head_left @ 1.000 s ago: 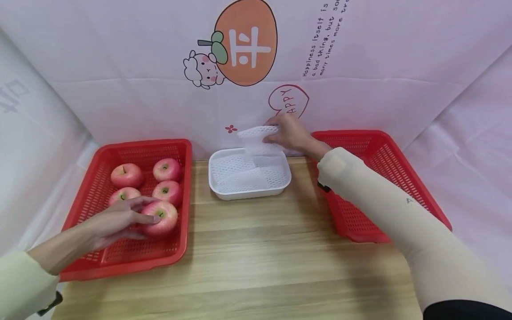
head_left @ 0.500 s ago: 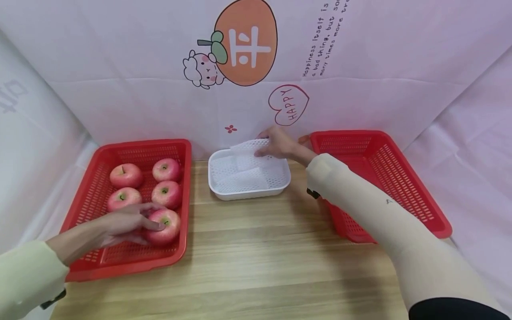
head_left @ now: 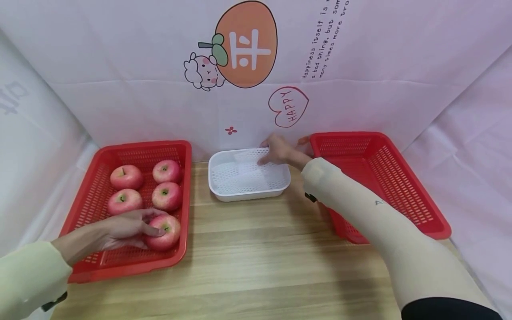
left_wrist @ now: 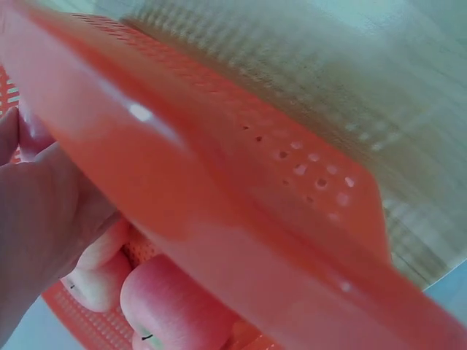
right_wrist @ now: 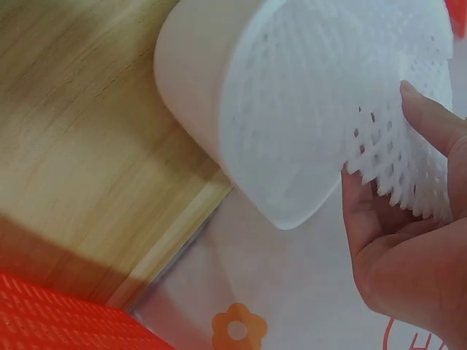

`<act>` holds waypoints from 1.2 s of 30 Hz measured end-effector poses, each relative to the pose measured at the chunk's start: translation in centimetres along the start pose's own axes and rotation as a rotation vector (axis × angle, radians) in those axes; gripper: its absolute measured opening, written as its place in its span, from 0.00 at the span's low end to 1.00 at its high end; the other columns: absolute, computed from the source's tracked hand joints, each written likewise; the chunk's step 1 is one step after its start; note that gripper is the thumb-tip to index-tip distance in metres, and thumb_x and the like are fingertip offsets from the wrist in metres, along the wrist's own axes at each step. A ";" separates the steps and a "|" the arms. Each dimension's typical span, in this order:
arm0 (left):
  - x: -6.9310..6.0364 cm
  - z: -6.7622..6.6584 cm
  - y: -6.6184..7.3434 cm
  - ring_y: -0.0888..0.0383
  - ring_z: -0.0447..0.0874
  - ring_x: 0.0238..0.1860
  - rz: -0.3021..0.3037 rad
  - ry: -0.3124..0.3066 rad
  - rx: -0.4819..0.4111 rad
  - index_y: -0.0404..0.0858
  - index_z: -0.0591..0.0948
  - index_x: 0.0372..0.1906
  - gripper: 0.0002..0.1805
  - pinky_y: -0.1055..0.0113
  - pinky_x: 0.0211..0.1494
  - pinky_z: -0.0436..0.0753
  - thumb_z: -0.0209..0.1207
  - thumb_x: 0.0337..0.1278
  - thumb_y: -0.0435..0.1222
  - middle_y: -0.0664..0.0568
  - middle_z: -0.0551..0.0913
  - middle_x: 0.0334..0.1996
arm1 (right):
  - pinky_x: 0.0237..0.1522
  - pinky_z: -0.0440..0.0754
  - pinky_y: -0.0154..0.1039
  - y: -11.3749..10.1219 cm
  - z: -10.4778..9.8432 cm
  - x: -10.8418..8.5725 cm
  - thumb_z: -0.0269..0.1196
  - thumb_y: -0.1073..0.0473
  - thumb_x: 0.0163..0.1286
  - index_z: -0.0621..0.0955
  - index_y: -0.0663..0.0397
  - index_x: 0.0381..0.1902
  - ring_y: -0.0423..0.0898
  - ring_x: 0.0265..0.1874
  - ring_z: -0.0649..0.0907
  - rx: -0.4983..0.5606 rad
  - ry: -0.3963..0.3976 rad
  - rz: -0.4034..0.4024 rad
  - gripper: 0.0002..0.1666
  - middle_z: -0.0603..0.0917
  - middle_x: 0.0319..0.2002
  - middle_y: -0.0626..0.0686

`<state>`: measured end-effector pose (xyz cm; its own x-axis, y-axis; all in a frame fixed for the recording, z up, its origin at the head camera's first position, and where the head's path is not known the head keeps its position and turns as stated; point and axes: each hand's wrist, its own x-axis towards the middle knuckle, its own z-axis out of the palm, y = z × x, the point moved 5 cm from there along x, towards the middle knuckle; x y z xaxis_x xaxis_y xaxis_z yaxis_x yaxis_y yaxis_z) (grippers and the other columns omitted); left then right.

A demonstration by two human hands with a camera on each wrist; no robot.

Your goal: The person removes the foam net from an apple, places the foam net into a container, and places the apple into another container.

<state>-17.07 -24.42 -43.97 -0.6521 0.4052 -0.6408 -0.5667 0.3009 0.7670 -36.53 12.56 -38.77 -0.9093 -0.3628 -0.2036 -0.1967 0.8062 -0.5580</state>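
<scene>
In the left red basket, my left hand (head_left: pixel 126 229) grips the nearest apple (head_left: pixel 169 231) from its left side, thumb on top. Several more apples (head_left: pixel 126 177) sit behind it. My right hand (head_left: pixel 278 150) is at the back right of a white plastic tray (head_left: pixel 224 195). It pinches the edge of a white foam net (right_wrist: pixel 390 157) between thumb and fingers, as the right wrist view shows. That net lies down in the tray, over other white foam netting (head_left: pixel 228 175). In the left wrist view the basket rim hides most of the held apple.
The left red basket (head_left: pixel 185 231) and a second red basket (head_left: pixel 400 182) flank the tray on the wooden table (head_left: pixel 256 258). A printed white cloth (head_left: pixel 132 102) hangs upright right behind the tray.
My right hand has lowered the foam net from above the tray into it. My left hand has shifted slightly right and toward the front with the apple.
</scene>
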 end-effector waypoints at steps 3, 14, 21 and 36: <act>0.0 0.0 -0.1 0.52 0.82 0.57 -0.006 0.001 0.006 0.27 0.56 0.78 0.37 0.50 0.58 0.88 0.60 0.72 0.28 0.34 0.68 0.69 | 0.49 0.84 0.42 0.4 0.2 0.3 0.79 0.61 0.64 0.87 0.64 0.53 0.53 0.46 0.81 -0.019 -0.003 0.024 0.22 0.87 0.50 0.60; -0.1 -0.3 -0.2 0.51 0.80 0.58 0.002 0.016 0.037 0.26 0.54 0.79 0.39 0.51 0.56 0.88 0.59 0.72 0.28 0.33 0.65 0.71 | 0.66 0.80 0.50 1.4 0.9 0.6 0.81 0.55 0.61 0.80 0.65 0.62 0.58 0.59 0.79 -0.120 -0.004 0.074 0.36 0.81 0.62 0.63; -0.2 -0.7 -0.7 0.50 0.79 0.60 0.005 0.013 0.006 0.26 0.50 0.81 0.40 0.48 0.60 0.87 0.56 0.74 0.26 0.31 0.61 0.73 | 0.62 0.82 0.49 1.3 0.3 0.2 0.81 0.52 0.59 0.81 0.56 0.64 0.54 0.55 0.80 -0.178 0.093 0.070 0.37 0.83 0.61 0.57; -0.8 -1.0 -0.7 0.45 0.73 0.67 -0.030 0.053 0.025 0.27 0.45 0.83 0.47 0.43 0.64 0.84 0.61 0.74 0.35 0.28 0.56 0.77 | 0.60 0.86 0.49 0.9 -0.4 -0.8 0.75 0.44 0.65 0.78 0.52 0.72 0.53 0.57 0.83 -0.178 0.160 0.111 0.41 0.81 0.68 0.57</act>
<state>-16.66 -25.80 -44.06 -0.6608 0.3498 -0.6640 -0.5744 0.3337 0.7475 -36.11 13.79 -38.80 -0.9725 -0.2007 -0.1180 -0.1413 0.9117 -0.3857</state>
